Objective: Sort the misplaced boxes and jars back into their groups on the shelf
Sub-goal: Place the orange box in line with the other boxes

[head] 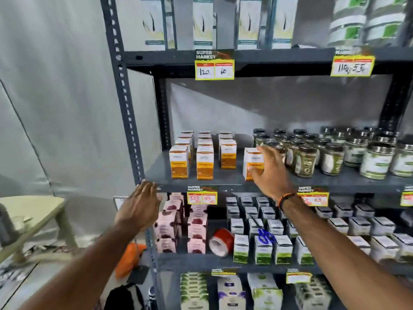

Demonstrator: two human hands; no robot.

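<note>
On the middle shelf, three rows of orange-and-white boxes stand at the left. Dark-lidded jars with green labels fill the right. One more orange-and-white box stands alone between the rows and the jars. My right hand is curled around that box's right side, with the thumb across its front and the fingers by its top corner. My left hand holds nothing, and its fingertips rest on the shelf's front edge beside the upright post.
On the shelf below stand pink boxes, white-and-green boxes and a red tape roll lying between them. Tall boxes stand on the top shelf. A pale table is at the left, and a black bag lies on the floor.
</note>
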